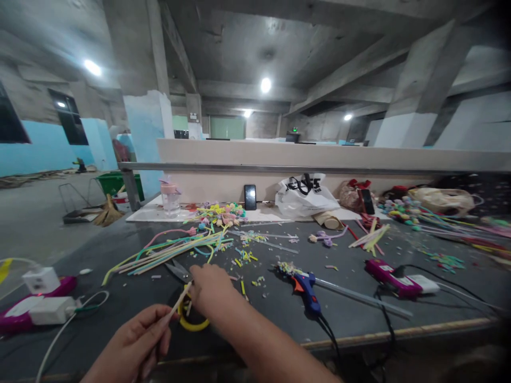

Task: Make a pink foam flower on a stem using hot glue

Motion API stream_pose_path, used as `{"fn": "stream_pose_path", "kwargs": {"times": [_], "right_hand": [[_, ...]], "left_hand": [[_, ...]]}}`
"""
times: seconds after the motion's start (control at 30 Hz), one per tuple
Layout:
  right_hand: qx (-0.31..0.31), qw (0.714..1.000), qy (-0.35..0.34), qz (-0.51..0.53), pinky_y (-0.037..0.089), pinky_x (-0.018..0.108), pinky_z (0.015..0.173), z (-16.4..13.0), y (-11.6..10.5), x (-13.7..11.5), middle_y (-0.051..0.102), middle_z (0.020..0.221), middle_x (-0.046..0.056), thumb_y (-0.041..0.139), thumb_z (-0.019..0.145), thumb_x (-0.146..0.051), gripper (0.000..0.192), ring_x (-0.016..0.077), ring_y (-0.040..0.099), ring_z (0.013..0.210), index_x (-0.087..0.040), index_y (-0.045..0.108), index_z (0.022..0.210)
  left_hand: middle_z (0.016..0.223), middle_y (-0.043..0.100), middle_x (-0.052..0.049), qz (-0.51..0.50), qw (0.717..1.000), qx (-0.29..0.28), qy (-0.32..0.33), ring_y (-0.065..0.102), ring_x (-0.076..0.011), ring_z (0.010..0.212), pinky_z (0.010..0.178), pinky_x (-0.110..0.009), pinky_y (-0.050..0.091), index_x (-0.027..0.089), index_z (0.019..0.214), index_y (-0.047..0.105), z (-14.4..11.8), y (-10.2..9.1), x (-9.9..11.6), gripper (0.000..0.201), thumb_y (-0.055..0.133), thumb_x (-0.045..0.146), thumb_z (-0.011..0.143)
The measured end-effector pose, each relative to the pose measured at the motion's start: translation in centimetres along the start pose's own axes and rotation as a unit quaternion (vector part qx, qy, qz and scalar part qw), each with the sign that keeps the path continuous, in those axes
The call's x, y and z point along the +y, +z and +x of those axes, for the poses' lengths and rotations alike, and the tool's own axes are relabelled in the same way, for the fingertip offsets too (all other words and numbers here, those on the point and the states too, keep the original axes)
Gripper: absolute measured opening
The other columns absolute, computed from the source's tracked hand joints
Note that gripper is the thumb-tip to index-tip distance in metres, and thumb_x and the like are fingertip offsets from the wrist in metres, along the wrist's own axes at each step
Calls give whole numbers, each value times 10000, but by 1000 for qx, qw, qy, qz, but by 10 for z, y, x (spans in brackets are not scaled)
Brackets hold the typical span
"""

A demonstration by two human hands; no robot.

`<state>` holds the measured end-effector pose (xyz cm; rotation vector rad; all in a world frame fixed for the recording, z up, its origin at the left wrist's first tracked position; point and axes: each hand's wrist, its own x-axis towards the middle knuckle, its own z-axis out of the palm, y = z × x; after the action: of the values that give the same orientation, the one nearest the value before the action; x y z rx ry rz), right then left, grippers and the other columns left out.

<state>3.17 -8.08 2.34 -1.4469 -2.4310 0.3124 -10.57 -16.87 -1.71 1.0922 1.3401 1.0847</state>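
My left hand point(146, 336) pinches a pale pink pipe cleaner point(181, 301) that slants up and away from its fingertips. At the far end of the pipe cleaner, my right hand point(211, 291) is closed, its fingertips bent round that end and partly hidden. Beneath both hands lie scissors point(194, 325) with yellow handles, their blades pointing away to the left. Just beyond the hands is a loose bundle of pastel pipe cleaners point(175, 252). Short cut pieces point(243, 258) are scattered to the right of my right hand.
A blue glue gun point(307, 295) with a long clear glue stick lies to the right, its cord over the front edge. Purple power strips point(393, 279) sit at both sides. Behind are a pile of small flowers point(221, 214), a phone point(250, 197), a cup point(170, 199) and a white bag point(305, 197).
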Motion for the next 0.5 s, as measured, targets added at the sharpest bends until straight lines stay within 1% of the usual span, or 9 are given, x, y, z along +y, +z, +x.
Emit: {"fn": "stream_pose_path", "kwargs": {"times": [0.03, 0.07, 0.13, 0.17, 0.2, 0.23, 0.3, 0.4, 0.5], "right_hand": [[18, 1000, -10, 21, 462, 358, 766, -6, -4, 6, 666, 996, 126, 493, 792, -262, 254, 250, 612, 934, -175, 612, 999], [24, 998, -21, 46, 464, 298, 746, -12, -8, 13, 682, 961, 84, 458, 821, -249, 236, 208, 621, 904, -193, 625, 977], [28, 994, -40, 93, 454, 202, 692, -25, -16, 27, 694, 913, 15, 408, 855, -223, 257, 135, 628, 835, -216, 636, 973], [32, 992, -39, 112, 452, 187, 646, -32, -19, 32, 696, 873, 14, 379, 872, -228, 281, 126, 630, 786, -202, 634, 987], [42, 989, -38, 140, 447, 183, 617, -40, -21, 37, 696, 845, 16, 358, 885, -247, 303, 124, 628, 754, -188, 636, 990], [54, 980, -36, 188, 441, 185, 598, -48, -23, 40, 696, 810, 21, 373, 880, -256, 302, 129, 625, 726, -175, 653, 958], [73, 968, -57, 232, 429, 193, 616, -64, -25, 44, 697, 788, 25, 443, 850, -251, 256, 137, 619, 726, -171, 684, 883], [80, 975, -85, 187, 396, 205, 628, -84, -26, 48, 696, 754, 22, 508, 813, -203, 197, 138, 608, 718, -194, 703, 788], [53, 988, -94, 106, 363, 223, 636, -100, -25, 56, 699, 733, 11, 523, 803, -177, 186, 136, 605, 706, -221, 699, 761]], "left_hand": [[484, 511, 60, 42, 999, -4, 22, 296, -15, 290, 307, -132, 176, 176, 761, 556, 1, -3, 1, 408, 586, 569, 654], [500, 504, 59, 90, 995, -6, 47, 332, -30, 318, 326, -143, 225, 176, 749, 567, 0, -5, 3, 389, 563, 559, 680], [535, 506, 43, 198, 974, -3, 108, 454, -75, 446, 433, -165, 346, 176, 712, 595, -3, -7, 10, 341, 523, 508, 739], [569, 528, 32, 247, 959, 11, 139, 508, -99, 540, 511, -174, 384, 182, 711, 608, -5, -6, 14, 312, 499, 468, 774], [614, 558, 22, 288, 945, 4, 158, 536, -117, 609, 565, -185, 398, 191, 738, 620, -7, -4, 19, 288, 476, 433, 800], [666, 590, 14, 315, 933, -6, 174, 552, -128, 660, 603, -193, 403, 199, 767, 628, -9, 0, 23, 273, 457, 405, 818], [732, 626, 7, 352, 916, -27, 193, 569, -139, 711, 634, -201, 402, 210, 804, 630, -14, 11, 30, 264, 417, 360, 849], [772, 649, 2, 373, 899, -36, 227, 583, -140, 734, 664, -208, 400, 215, 810, 626, -20, 29, 33, 252, 397, 304, 863], [792, 659, -7, 392, 890, -28, 233, 588, -149, 744, 678, -224, 395, 221, 816, 624, -24, 43, 28, 241, 393, 271, 862]]}}
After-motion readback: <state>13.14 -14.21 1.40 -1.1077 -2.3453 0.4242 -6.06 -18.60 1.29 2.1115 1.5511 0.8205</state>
